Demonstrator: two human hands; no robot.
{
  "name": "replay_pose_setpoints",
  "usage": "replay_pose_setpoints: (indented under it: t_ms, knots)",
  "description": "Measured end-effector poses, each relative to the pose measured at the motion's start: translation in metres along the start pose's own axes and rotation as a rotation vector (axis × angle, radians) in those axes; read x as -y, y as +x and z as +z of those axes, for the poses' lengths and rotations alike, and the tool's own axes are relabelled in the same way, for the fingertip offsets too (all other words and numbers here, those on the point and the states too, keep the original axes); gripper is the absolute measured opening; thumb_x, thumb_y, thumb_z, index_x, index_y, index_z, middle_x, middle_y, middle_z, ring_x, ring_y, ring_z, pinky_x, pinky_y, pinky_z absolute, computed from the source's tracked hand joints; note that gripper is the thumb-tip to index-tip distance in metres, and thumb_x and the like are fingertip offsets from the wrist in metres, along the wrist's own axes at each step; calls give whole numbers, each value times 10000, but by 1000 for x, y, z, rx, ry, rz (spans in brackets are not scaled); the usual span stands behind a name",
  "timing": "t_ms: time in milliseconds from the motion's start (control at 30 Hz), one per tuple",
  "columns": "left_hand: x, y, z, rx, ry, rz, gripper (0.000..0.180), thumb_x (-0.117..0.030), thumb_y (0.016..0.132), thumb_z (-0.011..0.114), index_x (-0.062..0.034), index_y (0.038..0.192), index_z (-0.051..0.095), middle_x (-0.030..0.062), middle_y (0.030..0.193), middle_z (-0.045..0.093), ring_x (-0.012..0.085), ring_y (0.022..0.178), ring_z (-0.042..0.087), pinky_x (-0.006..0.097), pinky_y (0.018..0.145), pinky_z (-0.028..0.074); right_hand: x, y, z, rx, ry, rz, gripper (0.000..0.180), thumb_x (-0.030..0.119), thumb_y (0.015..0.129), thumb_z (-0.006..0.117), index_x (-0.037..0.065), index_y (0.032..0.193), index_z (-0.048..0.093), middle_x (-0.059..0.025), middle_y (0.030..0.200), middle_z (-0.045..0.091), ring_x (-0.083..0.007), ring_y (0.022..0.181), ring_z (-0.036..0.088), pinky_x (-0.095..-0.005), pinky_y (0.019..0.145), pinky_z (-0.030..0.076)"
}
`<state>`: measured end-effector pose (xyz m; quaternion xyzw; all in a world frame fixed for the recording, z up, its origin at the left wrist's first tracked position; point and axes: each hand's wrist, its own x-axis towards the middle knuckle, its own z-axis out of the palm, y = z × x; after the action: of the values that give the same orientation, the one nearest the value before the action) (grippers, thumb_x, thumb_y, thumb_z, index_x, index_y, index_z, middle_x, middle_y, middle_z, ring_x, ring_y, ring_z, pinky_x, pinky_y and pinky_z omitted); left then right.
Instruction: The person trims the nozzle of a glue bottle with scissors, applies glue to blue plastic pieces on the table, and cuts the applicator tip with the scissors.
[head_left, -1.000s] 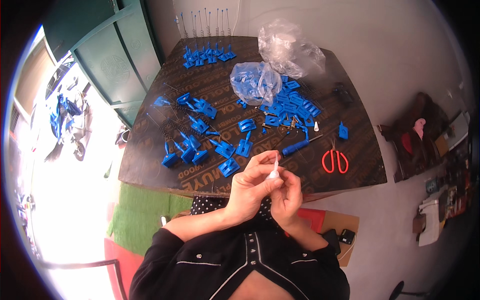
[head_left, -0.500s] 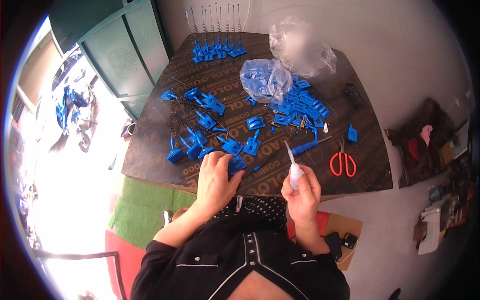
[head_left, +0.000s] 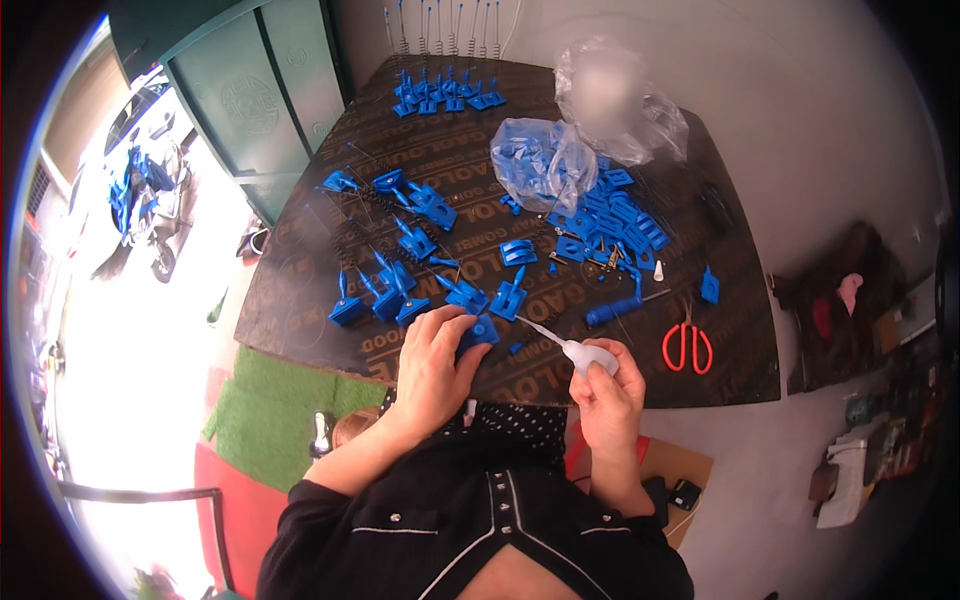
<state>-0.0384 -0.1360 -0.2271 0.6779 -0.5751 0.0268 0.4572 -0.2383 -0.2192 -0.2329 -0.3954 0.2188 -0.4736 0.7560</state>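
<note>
Left hand (head_left: 434, 368) half-curled, steadying a blue plastic base (head_left: 484, 331) | right hand (head_left: 612, 396) closed round a white long-nozzled squeeze bottle (head_left: 590, 357)

Scissors (head_left: 688, 325) on table (head_left: 745, 360), right of screwdriver (head_left: 613, 312), 2 bags (head_left: 540, 165) behind, bottle (head_left: 590, 357) before screwdriver

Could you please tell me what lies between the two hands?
In the head view, a small blue piece lies on the table between left hand and right hand; the white bottle's nozzle shows there too.
</note>
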Motion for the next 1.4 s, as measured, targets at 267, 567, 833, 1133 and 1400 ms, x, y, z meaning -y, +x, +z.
replay_pose_setpoints:
  t_ms: [267,567,833,1133,1400]
  knots:
    - [-2,4,-8,9,-236,-103,352,-41,765,756,-28,1077,592,120,992,614,264,766,639,318,603,511,-1,7,4,-9,36,-31,266,8,873,634,-31,1115,531,-33,828,551,-55,578,417,-220,495,325]
    - [3,4,-6,-11,-273,-112,380,-23,754,762,-39,1085,577,96,967,602,204,739,609,278,590,491,5,6,15,-30,-107,-166,242,0,836,651,-42,1059,565,-48,873,564,-64,623,467,-190,508,357]
    - [6,3,-3,-9,-284,-124,372,-20,759,764,-33,1069,558,93,967,593,181,749,618,265,590,503,6,4,12,-13,-505,-396,256,114,802,674,-41,985,583,-78,938,540,-81,661,477,-197,522,373]
    - [8,1,3,-59,-322,-109,353,17,725,779,-19,1025,598,57,936,611,103,645,513,224,563,430,13,4,19,65,-682,-546,212,45,783,679,-47,960,605,-103,898,586,-132,744,539,-238,638,420]
    - [11,-1,5,-57,-321,-85,354,25,725,777,-15,1029,599,62,953,615,98,651,521,221,567,436,17,2,21,98,-776,-590,231,3,753,679,-50,965,603,-117,878,596,-153,737,553,-246,630,433]
